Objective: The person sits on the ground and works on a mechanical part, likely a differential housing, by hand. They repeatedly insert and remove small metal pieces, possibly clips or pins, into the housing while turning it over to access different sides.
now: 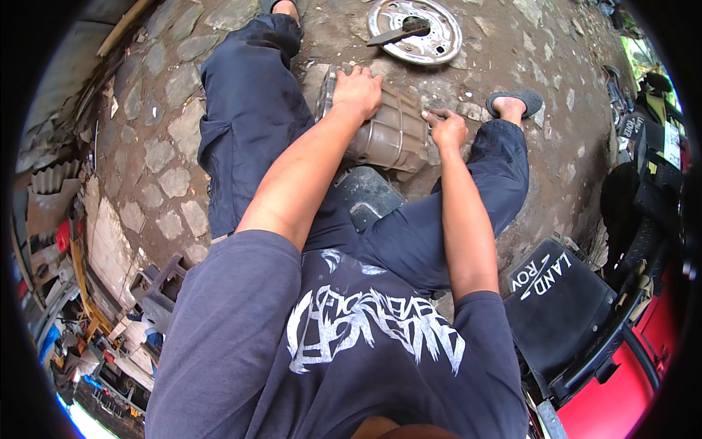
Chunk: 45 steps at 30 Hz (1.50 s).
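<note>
Between my spread legs a ribbed, grey-brown metal casing (391, 135) lies tilted on the stone ground, just beyond a dark, scuffed piece (373, 197). My left hand (357, 95) grips its upper left part from above, fingers bent over it. At the casing's right end my right hand (446, 129) has its fingers curled on the edge; their exact hold is small and hard to make out.
A white metal wheel (446, 44) with a flat bar (387, 36) across its hub lies ahead. Black flaps (556, 322) and red panels (614, 380) crowd the right. Scrap sheets and clutter (51, 197) line the left. My sandalled foot (523, 99) rests right of the casing.
</note>
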Each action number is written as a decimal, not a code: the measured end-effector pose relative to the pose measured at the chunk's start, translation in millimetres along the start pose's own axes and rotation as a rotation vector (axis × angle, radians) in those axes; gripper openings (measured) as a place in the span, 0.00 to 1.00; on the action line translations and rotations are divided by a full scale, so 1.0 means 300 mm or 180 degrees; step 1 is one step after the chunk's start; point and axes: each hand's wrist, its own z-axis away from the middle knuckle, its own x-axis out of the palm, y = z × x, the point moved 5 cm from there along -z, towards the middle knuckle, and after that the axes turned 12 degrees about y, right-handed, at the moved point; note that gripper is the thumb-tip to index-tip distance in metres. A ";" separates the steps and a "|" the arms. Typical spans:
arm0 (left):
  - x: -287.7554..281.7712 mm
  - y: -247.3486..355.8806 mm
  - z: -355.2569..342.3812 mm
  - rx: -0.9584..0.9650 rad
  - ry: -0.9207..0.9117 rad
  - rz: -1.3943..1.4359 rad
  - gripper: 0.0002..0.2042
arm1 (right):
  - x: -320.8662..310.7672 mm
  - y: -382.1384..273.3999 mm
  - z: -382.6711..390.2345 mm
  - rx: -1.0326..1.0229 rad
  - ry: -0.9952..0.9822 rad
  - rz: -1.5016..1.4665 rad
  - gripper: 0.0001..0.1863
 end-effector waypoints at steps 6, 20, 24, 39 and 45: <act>-0.002 0.022 -0.013 0.0046 -0.0033 0.0010 0.20 | 0.083 0.116 -0.058 0.0735 -0.0221 -0.1261 0.16; 0.011 0.005 -0.007 -0.0036 0.0028 0.0098 0.19 | -0.014 0.036 0.034 0.0244 -0.0067 -0.0200 0.16; 0.003 -0.002 -0.007 -0.0082 0.0070 0.0035 0.19 | -0.008 -0.015 0.017 0.0264 -0.0018 -0.0323 0.16; 0.005 0.015 -0.007 -0.0021 0.0095 0.0084 0.19 | 0.139 0.146 -0.065 0.0995 -0.0438 -0.0547 0.23; -0.008 0.014 -0.001 0.0005 0.0108 0.0121 0.19 | 0.187 0.173 -0.101 0.1055 -0.0729 -0.0598 0.23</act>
